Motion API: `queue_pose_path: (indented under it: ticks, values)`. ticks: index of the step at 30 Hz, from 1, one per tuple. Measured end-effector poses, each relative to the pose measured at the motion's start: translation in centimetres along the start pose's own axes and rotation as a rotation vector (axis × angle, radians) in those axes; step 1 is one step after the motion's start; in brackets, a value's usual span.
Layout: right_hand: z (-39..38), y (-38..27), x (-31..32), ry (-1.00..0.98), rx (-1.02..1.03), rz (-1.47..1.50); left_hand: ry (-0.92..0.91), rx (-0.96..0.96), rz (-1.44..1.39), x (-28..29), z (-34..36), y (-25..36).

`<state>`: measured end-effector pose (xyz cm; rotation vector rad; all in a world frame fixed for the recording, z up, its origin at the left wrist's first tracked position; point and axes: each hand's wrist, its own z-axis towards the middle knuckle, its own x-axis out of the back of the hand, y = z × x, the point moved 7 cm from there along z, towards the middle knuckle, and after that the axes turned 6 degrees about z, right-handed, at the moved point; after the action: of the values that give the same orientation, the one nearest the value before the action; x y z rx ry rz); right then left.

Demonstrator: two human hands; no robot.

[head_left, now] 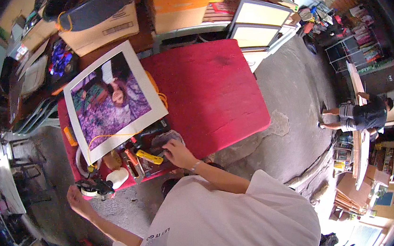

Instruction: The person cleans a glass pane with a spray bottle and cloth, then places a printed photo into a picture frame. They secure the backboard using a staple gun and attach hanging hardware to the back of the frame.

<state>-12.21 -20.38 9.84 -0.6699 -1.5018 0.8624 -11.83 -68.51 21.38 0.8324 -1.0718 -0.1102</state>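
At the near left corner of the red-covered table, my left hand is closed at one end of a black tape dispenser with a pale tape roll. My right hand has its fingers bent against a crumpled grey cloth near the table's front edge; the fingertips are partly hidden. Just left of it lies a yellow box cutter. Orange-handled tools and a white roll lie between my hands. Beyond them rests a matted photo print with purple tones.
The red table top stretches away to the right of the print. Cardboard boxes and a black tub stand behind it. Framed panels lean at the far side. Another person stands by long boards at the right.
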Motion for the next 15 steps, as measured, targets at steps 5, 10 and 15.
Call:
queue_pose_path:
  ticks: [5, 10, 15]
  values:
    - [-7.6, 7.7, 12.4, 0.177, -0.074, -0.109, 0.288, -0.133, -0.166, 1.7, -3.1, 11.3]
    - [-15.2, 14.7, 24.4, 0.397, -0.308, 0.038, 0.278, -0.355, -0.315, -4.9, -9.6, 27.3]
    - [-24.6, 24.3, 35.2, 0.468, -0.348, 0.01, 0.037, -0.4, -0.215, -19.8, -22.7, 39.9]
